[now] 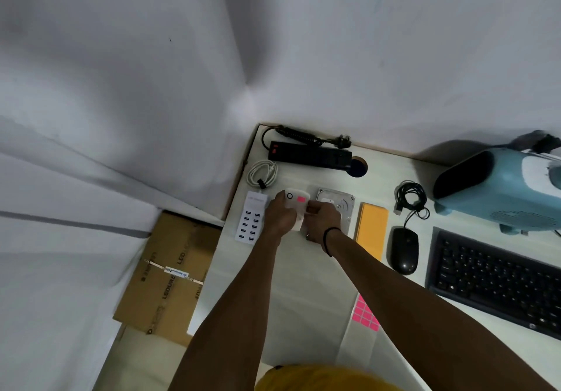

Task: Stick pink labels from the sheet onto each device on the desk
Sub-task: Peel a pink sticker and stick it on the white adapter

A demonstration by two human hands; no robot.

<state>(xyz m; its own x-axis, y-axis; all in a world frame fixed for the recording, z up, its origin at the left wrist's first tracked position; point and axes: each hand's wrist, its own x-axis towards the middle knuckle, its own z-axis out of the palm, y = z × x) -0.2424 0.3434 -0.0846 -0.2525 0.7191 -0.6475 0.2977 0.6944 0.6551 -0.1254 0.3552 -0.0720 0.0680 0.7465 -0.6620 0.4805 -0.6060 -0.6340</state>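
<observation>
**Label on white device, far left of desk**

Desk [303, 284] held label sheet [365, 314] near, right of arms. Left hand [280, 217] gripped white device [296, 205]; right hand [323, 220] pinched its edge. Pink label [301, 199] sat on device's top.

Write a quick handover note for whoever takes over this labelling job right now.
Left hand grips the small white rounded device; right hand pinches its near edge.
Done: one pink label sits on that device.
Left, no label visible: white multi-port USB charger, silver hard drive, black power strip, black mouse, black keyboard.
Pink label sheet lies near the front edge.
</observation>
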